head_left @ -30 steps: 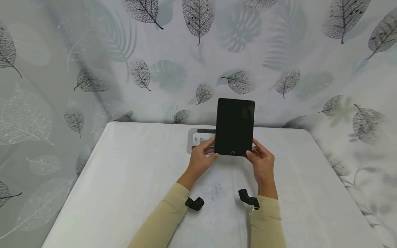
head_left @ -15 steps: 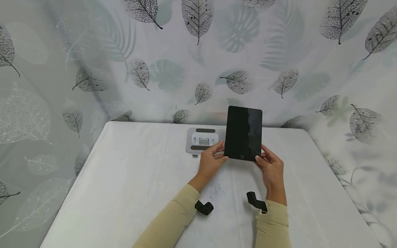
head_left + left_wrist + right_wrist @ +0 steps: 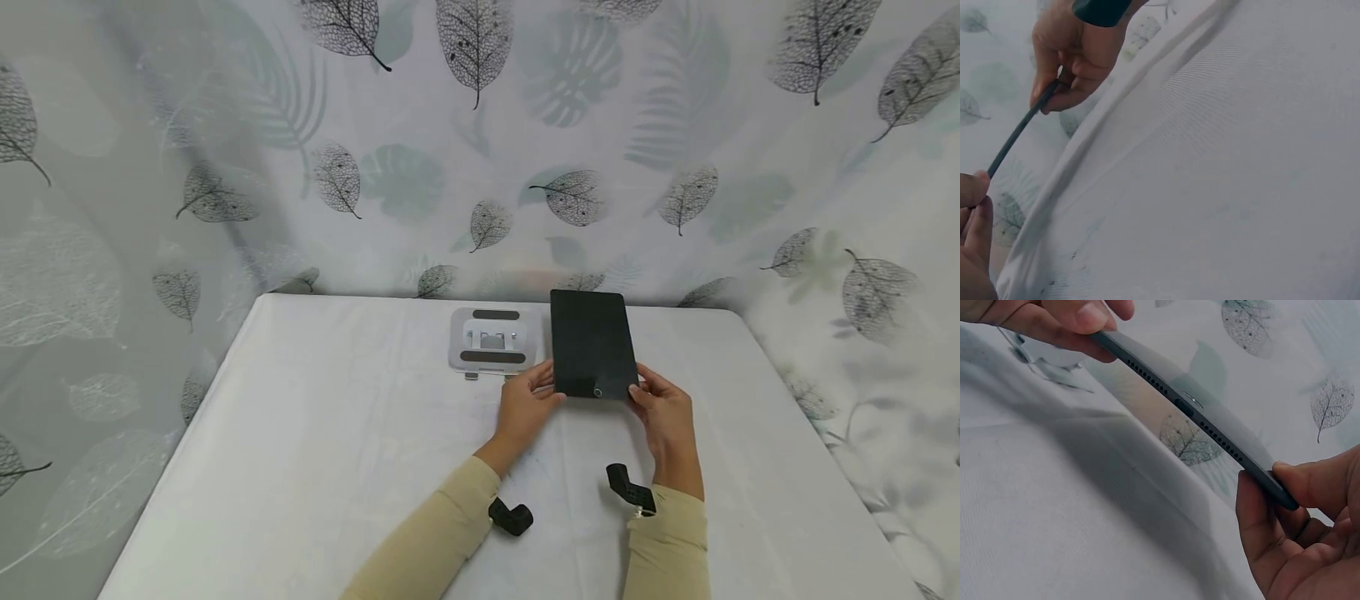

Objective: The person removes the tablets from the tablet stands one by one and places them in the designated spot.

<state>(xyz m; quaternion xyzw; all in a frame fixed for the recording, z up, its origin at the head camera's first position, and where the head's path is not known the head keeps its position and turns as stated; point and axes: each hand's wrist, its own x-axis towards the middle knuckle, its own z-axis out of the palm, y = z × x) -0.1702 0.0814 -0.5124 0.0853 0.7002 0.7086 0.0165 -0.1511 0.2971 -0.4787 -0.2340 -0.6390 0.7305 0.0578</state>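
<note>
We see the tablet (image 3: 592,343) lower, farther right and tipped flatter than a second ago, no longer overlapping the gray stand (image 3: 492,340) on the white-covered tabletop (image 3: 337,433). Held above that surface, it is thin and black, its screen dark, a ringed button (image 3: 597,392) near the bottom; from the right wrist we make out small holes (image 3: 1147,377) along its edge. The left hand (image 3: 525,408) and right hand (image 3: 667,421) each pinch a lower corner in a firm-looking grip.

the stand (image 3: 492,340) lies on the table (image 3: 315,450), left of the tablet (image 3: 593,343).
</note>
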